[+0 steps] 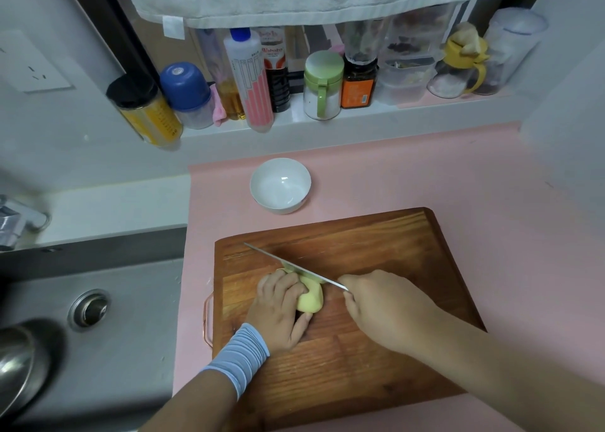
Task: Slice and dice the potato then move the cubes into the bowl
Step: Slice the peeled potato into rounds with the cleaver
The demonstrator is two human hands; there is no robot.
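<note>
Near the cutting board's (pixel 376 245) left edge: potato (pixel 310 298) slicing, first cuts.
Left hand (pixel 280 310) clamps potato so it can't roll; right hand (pixel 386 307) grips knife (pixel 291 265) across it. Bowl (pixel 280 185) empty beyond far edge.

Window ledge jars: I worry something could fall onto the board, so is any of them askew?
Yes. The yellow jar with the black lid at the ledge's left end leans outward over the edge; the others look upright.

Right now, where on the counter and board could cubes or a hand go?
Free: board beyond the knife, toward the bowl; the board's near half; pink counter to the right. Crowded: around the potato, held by the left hand, and the right hand.
</note>
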